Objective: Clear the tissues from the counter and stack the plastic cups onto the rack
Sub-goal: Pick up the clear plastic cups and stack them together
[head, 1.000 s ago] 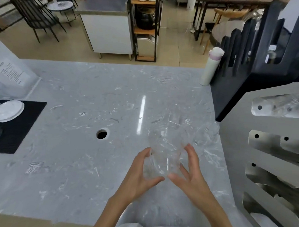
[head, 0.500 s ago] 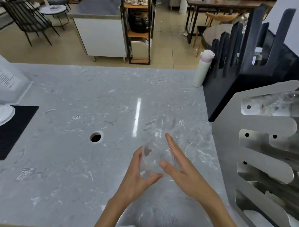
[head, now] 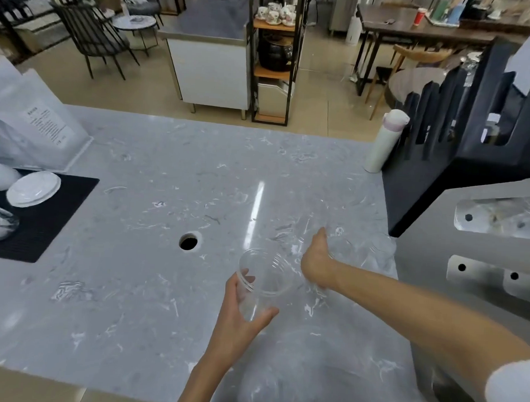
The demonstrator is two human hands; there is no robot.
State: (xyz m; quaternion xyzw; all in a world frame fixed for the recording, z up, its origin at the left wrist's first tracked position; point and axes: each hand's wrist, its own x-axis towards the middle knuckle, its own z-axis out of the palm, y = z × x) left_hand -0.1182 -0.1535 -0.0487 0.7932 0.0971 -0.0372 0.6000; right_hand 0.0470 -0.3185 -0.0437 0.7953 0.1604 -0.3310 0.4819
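Left hand [head: 237, 318] gripping clear cup [head: 262, 279], open counter [head: 132, 286] leftward

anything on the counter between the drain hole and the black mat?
Nothing: in the head view the grey counter is bare between the hole and the mat. The white dishes sit on the mat itself.

Glossy grey marble-look counter [head: 155, 177]; clear smooth plastic cup [head: 265, 275]; brushed matt metal rack [head: 432, 226]; ribbed matt black mat [head: 57, 210] at nine o'clock.
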